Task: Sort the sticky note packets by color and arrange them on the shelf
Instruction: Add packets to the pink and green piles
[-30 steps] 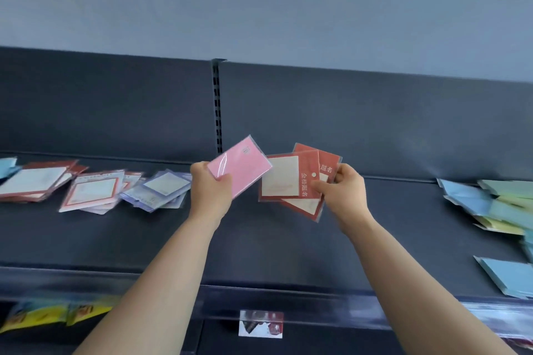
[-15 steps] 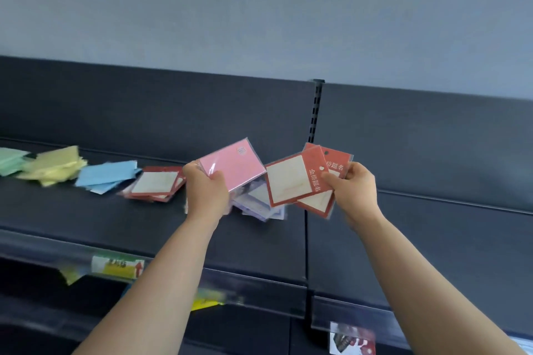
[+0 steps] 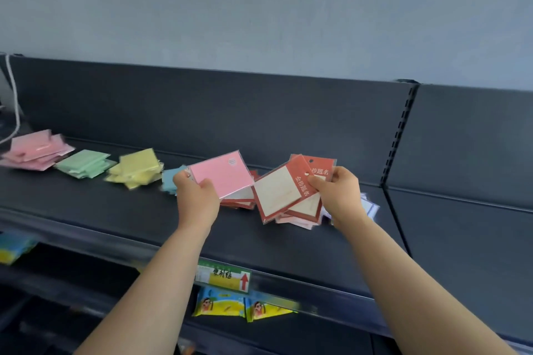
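Note:
My left hand [image 3: 197, 199] grips a pink sticky note packet [image 3: 220, 174] by its lower left corner, held above the dark shelf [image 3: 115, 210]. My right hand [image 3: 339, 196] pinches two red-bordered packets [image 3: 281, 190], fanned out, by their red header edge. Along the shelf from left to right lie a pink pile [image 3: 36, 150], a green pile [image 3: 83, 163], a yellow pile [image 3: 137, 168] and a blue pile [image 3: 170, 180]. More red-bordered packets [image 3: 240, 202] lie behind my hands, and purple-bordered ones [image 3: 370, 207] peek out behind my right wrist.
The shelf's back panel [image 3: 230, 112] rises behind the piles, with a slotted upright [image 3: 399, 135] at the right. A price label [image 3: 223, 278] sits on the front rail. Yellow-and-blue packs [image 3: 239, 307] hang below. A white cable [image 3: 14, 101] runs down at the far left.
The view has swung left along the shelf, bringing the pink, green and yellow piles into sight. Both hands keep the same packets and have moved left with the view.

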The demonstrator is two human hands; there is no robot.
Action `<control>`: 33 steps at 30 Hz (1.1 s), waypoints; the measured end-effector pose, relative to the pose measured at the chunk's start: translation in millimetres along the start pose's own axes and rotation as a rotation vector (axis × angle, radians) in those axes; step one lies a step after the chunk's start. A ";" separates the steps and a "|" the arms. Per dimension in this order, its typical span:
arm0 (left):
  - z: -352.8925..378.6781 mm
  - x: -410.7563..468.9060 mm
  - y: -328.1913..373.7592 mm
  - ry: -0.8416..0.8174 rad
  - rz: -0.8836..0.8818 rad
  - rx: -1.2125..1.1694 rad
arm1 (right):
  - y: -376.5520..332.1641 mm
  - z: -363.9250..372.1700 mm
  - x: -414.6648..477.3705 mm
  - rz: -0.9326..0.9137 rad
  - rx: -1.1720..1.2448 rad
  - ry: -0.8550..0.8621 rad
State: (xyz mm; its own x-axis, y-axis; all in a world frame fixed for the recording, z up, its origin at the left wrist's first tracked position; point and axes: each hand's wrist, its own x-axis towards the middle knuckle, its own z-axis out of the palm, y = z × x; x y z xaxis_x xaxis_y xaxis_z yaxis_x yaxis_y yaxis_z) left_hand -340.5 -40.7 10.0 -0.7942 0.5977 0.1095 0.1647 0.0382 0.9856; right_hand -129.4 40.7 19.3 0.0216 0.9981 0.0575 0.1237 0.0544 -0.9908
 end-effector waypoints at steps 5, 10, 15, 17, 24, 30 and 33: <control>-11.3 19.9 -11.9 0.034 -0.046 -0.117 | -2.7 43.9 20.2 0.044 -0.030 -0.082; -6.6 24.6 -15.7 0.030 -0.086 -0.189 | -1.7 76.8 39.2 0.105 -0.002 -0.149; 8.7 24.4 -19.0 0.024 -0.111 -0.212 | 2.3 78.1 61.5 0.120 -0.057 -0.111; 12.7 26.6 -23.3 0.025 -0.108 -0.204 | 2.4 70.4 69.6 0.099 -0.106 -0.085; 13.2 37.2 -32.6 0.050 -0.080 -0.161 | -15.8 34.1 84.5 -0.190 -0.160 0.218; 1.3 41.2 -38.3 0.124 -0.033 -0.158 | -16.1 50.5 86.2 -0.140 -0.049 0.136; -10.3 44.3 -38.6 0.141 -0.014 -0.182 | -2.2 80.1 72.5 -0.031 -0.122 -0.087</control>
State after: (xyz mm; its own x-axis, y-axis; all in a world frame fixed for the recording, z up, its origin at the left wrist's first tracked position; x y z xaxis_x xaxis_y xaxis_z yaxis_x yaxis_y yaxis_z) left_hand -388.0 -23.9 -21.8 -0.8715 0.4800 0.1003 0.0552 -0.1072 0.9927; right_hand -207.5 115.2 15.9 -0.0698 0.9950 0.0715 0.2423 0.0865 -0.9663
